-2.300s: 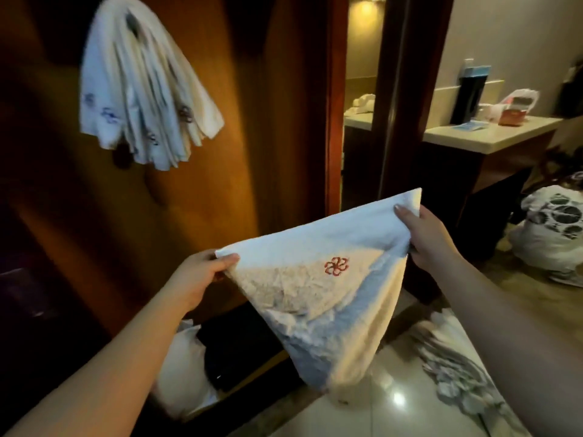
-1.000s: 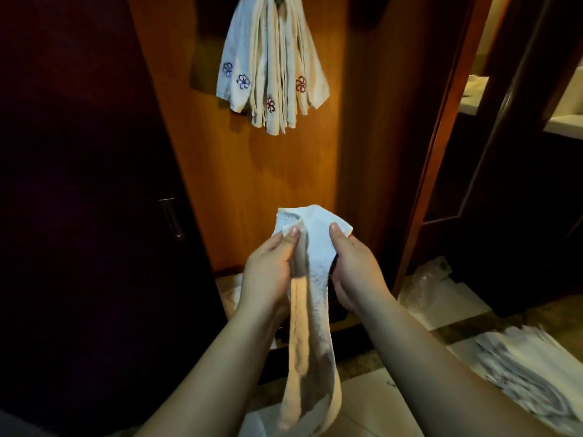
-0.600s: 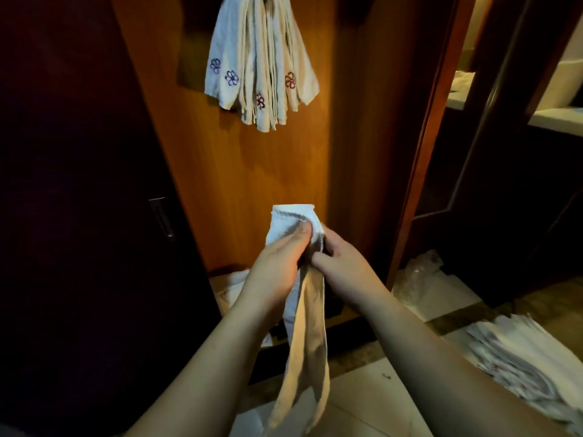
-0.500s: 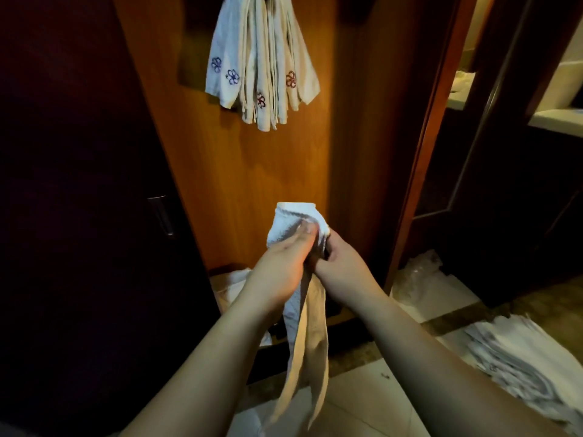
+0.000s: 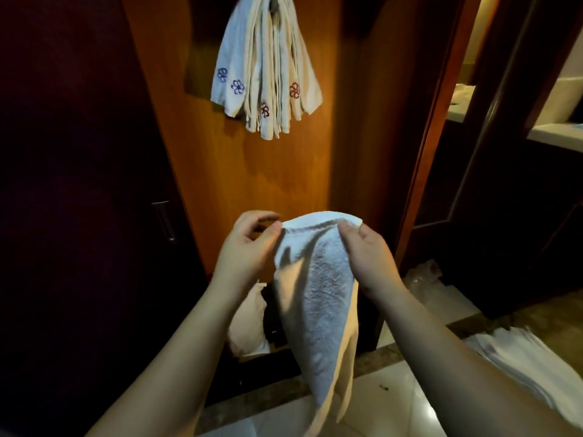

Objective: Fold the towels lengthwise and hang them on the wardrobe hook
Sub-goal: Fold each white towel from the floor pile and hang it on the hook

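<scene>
A white towel (image 5: 318, 298) hangs folded in front of me, its top edge spread between both hands. My left hand (image 5: 249, 247) pinches the towel's left top corner with thumb and fingers. My right hand (image 5: 367, 257) grips the right top corner, thumb on the near side. Above, several folded white towels (image 5: 268, 74) with embroidered flowers hang in a bunch from the dark wardrobe hook (image 5: 273, 4) on the orange wooden panel (image 5: 284, 171).
A dark wardrobe door with a metal handle (image 5: 164, 220) stands at the left. A stack of white towels (image 5: 530, 370) lies on the tiled floor at the lower right. A white bag (image 5: 247, 323) sits at the wardrobe base. A doorway opens at the right.
My hands have moved apart, spreading the towel's top edge wider; before they were pressed together round a narrow bunched strip.
</scene>
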The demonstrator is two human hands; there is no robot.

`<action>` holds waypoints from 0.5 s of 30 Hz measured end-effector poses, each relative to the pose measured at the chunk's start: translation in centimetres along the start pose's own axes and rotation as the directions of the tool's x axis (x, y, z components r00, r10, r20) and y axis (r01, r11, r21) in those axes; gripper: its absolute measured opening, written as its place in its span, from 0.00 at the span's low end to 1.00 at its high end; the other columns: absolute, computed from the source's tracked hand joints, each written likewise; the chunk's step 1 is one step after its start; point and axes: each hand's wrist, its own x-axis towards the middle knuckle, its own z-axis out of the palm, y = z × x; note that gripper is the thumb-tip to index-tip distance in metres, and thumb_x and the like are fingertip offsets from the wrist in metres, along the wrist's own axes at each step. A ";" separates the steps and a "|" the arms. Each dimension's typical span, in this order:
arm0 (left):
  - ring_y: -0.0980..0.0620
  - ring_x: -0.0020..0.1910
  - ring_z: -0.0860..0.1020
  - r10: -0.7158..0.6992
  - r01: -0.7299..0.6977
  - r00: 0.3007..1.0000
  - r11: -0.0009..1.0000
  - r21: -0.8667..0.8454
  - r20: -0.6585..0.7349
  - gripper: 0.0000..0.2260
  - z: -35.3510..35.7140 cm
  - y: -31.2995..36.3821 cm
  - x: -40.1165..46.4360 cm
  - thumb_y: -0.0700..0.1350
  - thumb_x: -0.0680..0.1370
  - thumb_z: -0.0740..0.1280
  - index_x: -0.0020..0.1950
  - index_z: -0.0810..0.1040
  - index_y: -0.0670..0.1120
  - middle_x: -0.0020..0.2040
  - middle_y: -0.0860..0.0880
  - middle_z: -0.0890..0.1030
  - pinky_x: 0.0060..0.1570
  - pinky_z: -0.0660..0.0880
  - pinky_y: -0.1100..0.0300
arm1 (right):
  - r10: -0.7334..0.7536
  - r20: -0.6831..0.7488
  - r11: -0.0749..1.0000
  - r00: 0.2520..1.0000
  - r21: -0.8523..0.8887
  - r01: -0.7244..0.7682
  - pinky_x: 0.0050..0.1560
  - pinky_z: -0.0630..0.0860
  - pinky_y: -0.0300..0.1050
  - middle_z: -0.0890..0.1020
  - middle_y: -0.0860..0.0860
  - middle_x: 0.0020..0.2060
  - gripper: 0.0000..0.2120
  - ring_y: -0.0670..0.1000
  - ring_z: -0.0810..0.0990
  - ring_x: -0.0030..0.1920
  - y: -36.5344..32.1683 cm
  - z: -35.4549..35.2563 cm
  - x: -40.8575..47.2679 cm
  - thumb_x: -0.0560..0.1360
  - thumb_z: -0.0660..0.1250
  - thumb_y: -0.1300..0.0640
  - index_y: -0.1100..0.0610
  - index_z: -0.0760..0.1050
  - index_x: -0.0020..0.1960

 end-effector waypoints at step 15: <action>0.53 0.48 0.69 0.170 -0.538 0.793 0.645 0.543 0.585 0.06 -4.7 3.6 4.7 0.52 0.75 0.73 0.44 0.78 0.53 0.40 0.61 0.74 0.54 0.64 0.52 | -0.082 0.236 0.961 0.968 -0.237 0.139 0.65 0.76 0.60 0.86 0.47 0.52 0.28 0.49 0.85 0.55 -1.4 -8.1 2.3 0.70 0.60 0.21 0.38 0.80 0.57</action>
